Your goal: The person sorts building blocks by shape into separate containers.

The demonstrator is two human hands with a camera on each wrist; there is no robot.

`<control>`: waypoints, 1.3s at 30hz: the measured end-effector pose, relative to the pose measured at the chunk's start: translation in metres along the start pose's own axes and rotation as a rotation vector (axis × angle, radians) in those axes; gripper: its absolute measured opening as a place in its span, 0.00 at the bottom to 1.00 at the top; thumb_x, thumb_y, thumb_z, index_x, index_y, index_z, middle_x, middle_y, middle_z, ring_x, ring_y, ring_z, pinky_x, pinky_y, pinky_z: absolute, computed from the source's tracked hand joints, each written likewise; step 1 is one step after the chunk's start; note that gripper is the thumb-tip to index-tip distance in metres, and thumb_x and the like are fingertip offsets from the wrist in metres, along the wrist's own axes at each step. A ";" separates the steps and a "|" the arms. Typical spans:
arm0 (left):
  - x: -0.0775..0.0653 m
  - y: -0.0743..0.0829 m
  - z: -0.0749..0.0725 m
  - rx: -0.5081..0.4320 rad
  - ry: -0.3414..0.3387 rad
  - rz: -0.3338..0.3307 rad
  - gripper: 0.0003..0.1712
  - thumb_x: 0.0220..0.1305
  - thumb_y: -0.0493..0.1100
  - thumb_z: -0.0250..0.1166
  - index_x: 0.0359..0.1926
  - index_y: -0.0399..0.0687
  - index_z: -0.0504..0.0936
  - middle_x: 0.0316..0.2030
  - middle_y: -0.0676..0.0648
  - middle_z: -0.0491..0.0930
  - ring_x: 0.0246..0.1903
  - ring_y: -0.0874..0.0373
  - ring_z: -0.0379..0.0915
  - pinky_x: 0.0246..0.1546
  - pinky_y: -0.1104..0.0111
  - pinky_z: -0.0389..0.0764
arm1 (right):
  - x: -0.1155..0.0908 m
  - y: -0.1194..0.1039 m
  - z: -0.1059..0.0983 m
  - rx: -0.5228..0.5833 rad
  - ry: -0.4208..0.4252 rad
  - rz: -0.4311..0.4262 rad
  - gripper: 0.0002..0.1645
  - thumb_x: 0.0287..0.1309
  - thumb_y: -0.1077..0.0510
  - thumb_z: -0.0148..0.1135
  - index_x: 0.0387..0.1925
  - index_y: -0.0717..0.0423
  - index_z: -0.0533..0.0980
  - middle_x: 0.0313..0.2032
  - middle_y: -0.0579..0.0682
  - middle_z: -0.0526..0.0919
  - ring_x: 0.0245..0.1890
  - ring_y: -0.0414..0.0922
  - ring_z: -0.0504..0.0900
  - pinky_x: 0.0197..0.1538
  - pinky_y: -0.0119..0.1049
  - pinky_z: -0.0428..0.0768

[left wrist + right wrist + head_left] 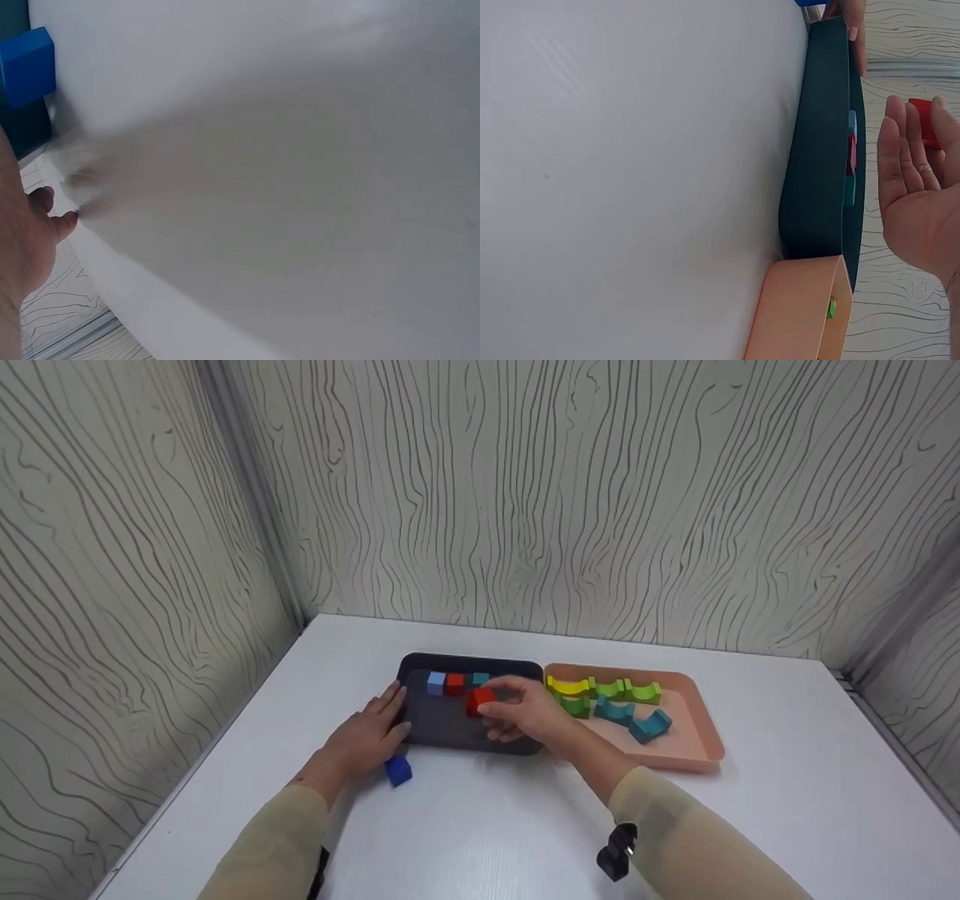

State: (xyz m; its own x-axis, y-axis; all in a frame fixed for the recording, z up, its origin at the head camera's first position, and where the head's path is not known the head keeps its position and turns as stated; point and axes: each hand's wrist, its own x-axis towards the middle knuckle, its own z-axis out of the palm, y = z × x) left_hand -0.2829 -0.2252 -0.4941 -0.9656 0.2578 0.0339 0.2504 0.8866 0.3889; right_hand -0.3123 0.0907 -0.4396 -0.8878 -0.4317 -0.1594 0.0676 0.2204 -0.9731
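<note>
Between thumb and fingers, my right hand (525,712) pinches a red block (481,701) above the dark tray (450,739). In the right wrist view that red block (924,122) shows between the thumb and fingertips, raised over the tray's rim. Inside the dark tray, a light blue block (436,683), another red block (454,685) and a teal block (481,679) stand in a row along the back. My left hand (364,739) rests at the tray's left edge with fingers extended. Just by its thumb, a dark blue block (398,770) lies on the table in front of the tray.
A pink tray (705,727) adjoins the dark tray on the right. It holds several curved blocks, among them a yellow one (568,685), green ones and a teal one (651,726). Patterned wall panels (525,510) stand behind and beside the white table (465,825).
</note>
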 end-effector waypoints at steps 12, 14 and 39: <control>-0.002 0.002 0.005 -0.010 0.004 -0.020 0.40 0.84 0.58 0.48 0.86 0.48 0.50 0.85 0.48 0.45 0.81 0.37 0.49 0.77 0.41 0.59 | 0.025 0.006 -0.019 0.002 0.128 0.015 0.28 0.68 0.54 0.73 0.66 0.54 0.77 0.43 0.60 0.91 0.34 0.52 0.91 0.43 0.42 0.90; -0.002 0.002 0.004 -0.008 0.007 -0.021 0.40 0.84 0.58 0.48 0.86 0.48 0.50 0.85 0.48 0.45 0.81 0.37 0.49 0.77 0.42 0.59 | 0.028 0.005 -0.021 -0.001 0.141 0.022 0.29 0.69 0.55 0.72 0.67 0.55 0.76 0.43 0.61 0.91 0.34 0.52 0.91 0.43 0.42 0.90; 0.002 -0.002 0.003 0.016 0.006 -0.031 0.40 0.84 0.59 0.46 0.86 0.49 0.49 0.85 0.49 0.45 0.81 0.37 0.48 0.77 0.41 0.58 | 0.058 0.012 -0.014 0.044 0.262 0.166 0.29 0.75 0.57 0.66 0.71 0.60 0.70 0.46 0.65 0.89 0.41 0.56 0.93 0.43 0.43 0.90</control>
State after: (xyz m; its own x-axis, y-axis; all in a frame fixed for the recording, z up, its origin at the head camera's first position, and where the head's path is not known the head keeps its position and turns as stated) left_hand -0.2851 -0.2249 -0.4975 -0.9732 0.2281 0.0279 0.2217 0.9000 0.3752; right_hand -0.3695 0.0805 -0.4582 -0.9498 -0.1511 -0.2738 0.2359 0.2284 -0.9446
